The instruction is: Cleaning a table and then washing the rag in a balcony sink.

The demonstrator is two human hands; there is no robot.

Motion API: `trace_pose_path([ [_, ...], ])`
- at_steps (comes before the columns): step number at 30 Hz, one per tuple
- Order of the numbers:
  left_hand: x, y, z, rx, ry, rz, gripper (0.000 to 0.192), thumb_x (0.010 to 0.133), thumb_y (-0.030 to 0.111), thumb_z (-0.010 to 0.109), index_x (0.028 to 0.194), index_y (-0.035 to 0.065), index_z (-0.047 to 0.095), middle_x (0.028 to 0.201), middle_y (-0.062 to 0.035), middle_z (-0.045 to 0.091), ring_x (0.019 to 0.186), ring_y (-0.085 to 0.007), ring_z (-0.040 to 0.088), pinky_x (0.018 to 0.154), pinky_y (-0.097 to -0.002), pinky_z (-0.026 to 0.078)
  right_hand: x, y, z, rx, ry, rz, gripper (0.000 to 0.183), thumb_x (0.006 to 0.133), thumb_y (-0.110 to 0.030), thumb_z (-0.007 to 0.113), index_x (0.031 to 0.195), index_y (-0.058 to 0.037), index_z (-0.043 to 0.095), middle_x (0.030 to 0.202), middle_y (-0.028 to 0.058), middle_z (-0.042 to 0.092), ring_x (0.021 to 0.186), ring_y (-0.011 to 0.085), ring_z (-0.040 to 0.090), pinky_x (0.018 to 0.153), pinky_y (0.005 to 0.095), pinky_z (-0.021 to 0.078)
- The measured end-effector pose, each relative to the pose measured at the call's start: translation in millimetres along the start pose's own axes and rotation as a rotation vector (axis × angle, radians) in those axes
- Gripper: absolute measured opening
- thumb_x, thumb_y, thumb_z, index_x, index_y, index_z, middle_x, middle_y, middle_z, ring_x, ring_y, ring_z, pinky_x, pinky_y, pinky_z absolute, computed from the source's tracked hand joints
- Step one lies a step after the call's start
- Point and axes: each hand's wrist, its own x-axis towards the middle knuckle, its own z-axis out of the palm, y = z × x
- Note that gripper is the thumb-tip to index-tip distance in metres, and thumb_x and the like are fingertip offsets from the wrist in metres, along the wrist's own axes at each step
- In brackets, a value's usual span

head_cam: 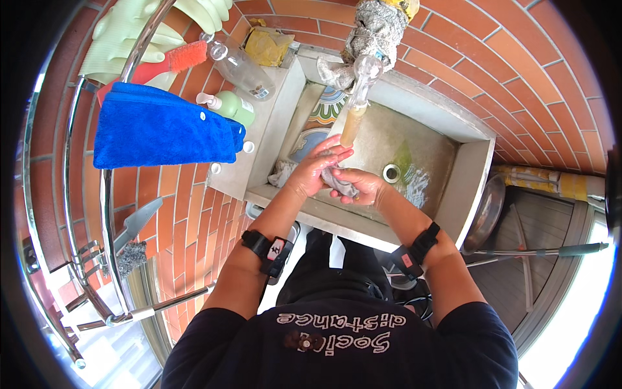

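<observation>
Over the stone sink [464, 170], both hands are wet and close together beneath the tap's spout. A crumpled, wet grey cloth [338, 184] lies between them. My right hand [367, 185] grips it, thumb on top and fingers curled below. My left hand [309, 171] holds its other end against the palm, with some fingers stretched out under the spout. The spout is a clear plastic bottle neck [363, 80] with a tan tube [353, 127] at its end; I cannot tell whether water is running. Wrapped grey fabric [376, 31] covers the tap above.
A drain [391, 173] and whitish suds lie right of my hands. Another pale cloth [282, 173] rests in the left corner. On the left ledge stand a green pump bottle [233, 108] and a clear bottle [245, 70]. A blue towel [163, 126] hangs from a metal rack.
</observation>
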Motion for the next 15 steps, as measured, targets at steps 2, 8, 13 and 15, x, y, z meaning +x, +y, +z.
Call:
trace_pose_path([
  [2,0,6,-12,0.064,-0.01,-0.039,0.045,0.09,0.008,0.053,0.134,0.0064,0.042,0.107,-0.0173,0.061,0.101,-0.025,0.06,0.089,-0.0404,0.05,9,-10,7,-0.096,-0.084,0.032,0.043,0.083,-0.041,0.069,0.113,-0.013,0.056,0.103,0.0064,0.062,0.075,0.0112,0.056,0.054,0.0219,0.0435],
  [8,16,4,-41,0.238,0.129,0.047,0.043,0.093,0.012,0.05,0.135,0.005,0.044,0.072,-0.0039,0.054,0.068,-0.0139,0.053,0.074,-0.0313,0.05,47,-10,21,-0.469,0.032,0.095,0.03,0.085,-0.025,0.067,0.107,-0.0085,0.055,0.089,0.0041,0.061,0.064,0.0082,0.047,0.043,0.0199,0.0328],
  [13,37,-13,-33,0.265,0.51,0.11,0.022,0.093,0.016,0.052,0.109,0.0041,0.06,0.059,0.0016,0.042,0.053,-0.0093,0.04,0.06,-0.0277,0.042,81,19,-5,-1.643,0.488,-0.401,0.027,0.083,-0.018,0.058,0.103,0.0,0.053,0.086,0.0211,0.065,0.074,0.0311,0.065,0.063,0.0417,0.0517],
  [15,42,-20,-38,0.259,0.651,0.081,0.02,0.093,0.018,0.053,0.106,0.0041,0.06,0.059,0.0015,0.043,0.053,-0.009,0.04,0.058,-0.0278,0.041,81,27,6,-1.588,0.606,-0.351,0.026,0.083,-0.018,0.056,0.102,0.0001,0.055,0.087,0.0227,0.065,0.078,0.0335,0.065,0.067,0.0438,0.0518],
])
